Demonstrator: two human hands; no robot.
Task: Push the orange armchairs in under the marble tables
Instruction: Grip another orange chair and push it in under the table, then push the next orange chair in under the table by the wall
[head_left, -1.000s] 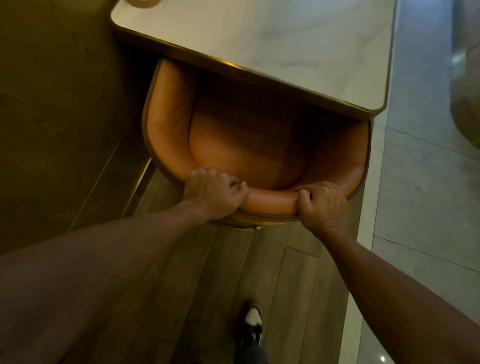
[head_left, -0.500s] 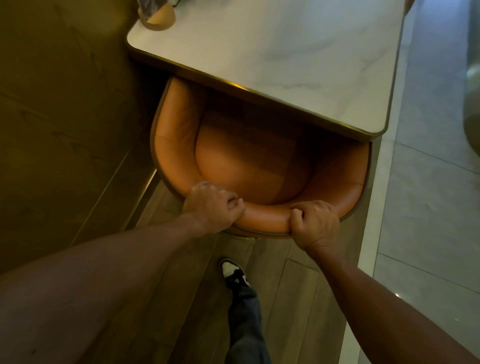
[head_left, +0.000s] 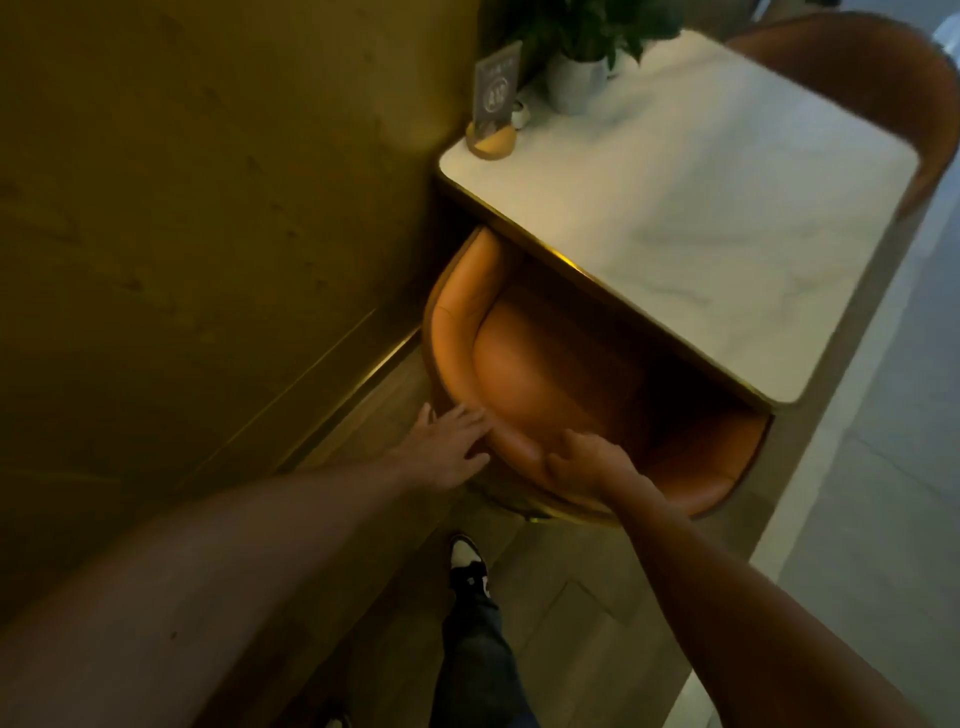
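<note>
- The orange armchair (head_left: 524, 384) sits part-way under the marble counter (head_left: 691, 208), beside the wall.
- The left hand (head_left: 447, 447) lies flat on the chair's back rim, fingers spread.
- The right hand (head_left: 587, 462) rests on the rim, fingers loosely curled, not gripping.

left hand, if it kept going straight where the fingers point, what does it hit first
The left hand points up and right at the orange armchair; its fingertips look already at the backrest's curved rim, so that comes first, though depth is unclear.
</note>
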